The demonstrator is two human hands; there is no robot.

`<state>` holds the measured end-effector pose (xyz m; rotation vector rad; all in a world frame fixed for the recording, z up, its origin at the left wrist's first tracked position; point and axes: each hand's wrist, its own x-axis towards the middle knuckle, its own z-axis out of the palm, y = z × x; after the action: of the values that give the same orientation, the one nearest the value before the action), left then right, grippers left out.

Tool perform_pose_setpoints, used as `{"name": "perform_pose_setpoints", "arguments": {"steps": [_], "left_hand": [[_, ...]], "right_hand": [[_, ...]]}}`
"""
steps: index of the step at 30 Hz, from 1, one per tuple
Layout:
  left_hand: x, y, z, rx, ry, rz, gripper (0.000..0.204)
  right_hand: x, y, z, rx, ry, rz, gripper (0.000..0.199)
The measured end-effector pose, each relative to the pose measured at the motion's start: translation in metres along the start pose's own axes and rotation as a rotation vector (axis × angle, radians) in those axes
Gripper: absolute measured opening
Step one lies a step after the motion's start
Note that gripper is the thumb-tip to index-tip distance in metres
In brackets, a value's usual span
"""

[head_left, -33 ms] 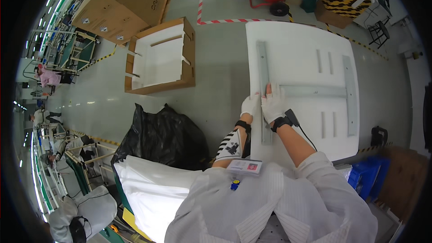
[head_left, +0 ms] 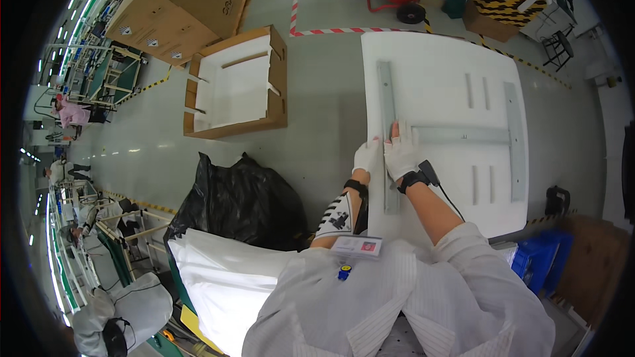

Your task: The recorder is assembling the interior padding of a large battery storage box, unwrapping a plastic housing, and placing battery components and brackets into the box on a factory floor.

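Observation:
A white panel (head_left: 443,79) with rounded corners lies before me, bearing grey metal strips. One long strip (head_left: 387,96) runs along its left side, another (head_left: 516,152) along its right, and a crossbar (head_left: 469,134) links the two. My right hand (head_left: 402,155), in a white glove, lies flat with fingers stretched out where the crossbar meets the left strip. At the panel's left edge, my gloved left hand (head_left: 366,158) is closed over the rim beside the left strip; its thumb shows on top and the other fingers are mostly hidden. Short slots (head_left: 475,184) mark the panel.
To the left stands an open cardboard box (head_left: 278,86) with a white lining, near stacked cartons (head_left: 178,10). A black plastic bag (head_left: 245,201) and white sheeting (head_left: 221,277) lie close on my left. Blue bins (head_left: 539,258) sit at right. Several people are farther left.
My left forearm and the badge on my chest have shifted very slightly to the left. Both hands stay at the same spots on the panel.

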<state>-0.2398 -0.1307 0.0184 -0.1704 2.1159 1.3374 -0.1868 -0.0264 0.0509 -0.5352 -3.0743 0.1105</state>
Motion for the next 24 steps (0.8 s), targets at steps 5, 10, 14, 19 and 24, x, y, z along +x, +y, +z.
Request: {"name": "perform_pose_setpoints", "arguments": {"steps": [5, 10, 14, 19, 24], "left_hand": [[-0.015, -0.003, -0.006, -0.081, 0.048, -0.028, 0.054], [0.002, -0.021, -0.005, 0.032, -0.012, -0.030, 0.056], [0.025, -0.003, -0.017, 0.045, -0.139, 0.007, 0.061], [0.072, 0.073, -0.009, -0.218, 0.001, -0.080, 0.075], [0.103, 0.057, -0.004, -0.059, 0.026, -0.049, 0.067]], "right_hand": [[0.008, -0.004, 0.004, 0.077, 0.005, 0.088, 0.063], [0.018, -0.005, 0.002, 0.059, -0.033, 0.068, 0.064], [0.019, 0.000, -0.003, 0.083, -0.004, 0.050, 0.064], [0.049, -0.005, -0.012, 0.065, -0.118, 0.082, 0.066], [0.089, -0.001, -0.011, 0.141, -0.057, -0.058, 0.066]]}}
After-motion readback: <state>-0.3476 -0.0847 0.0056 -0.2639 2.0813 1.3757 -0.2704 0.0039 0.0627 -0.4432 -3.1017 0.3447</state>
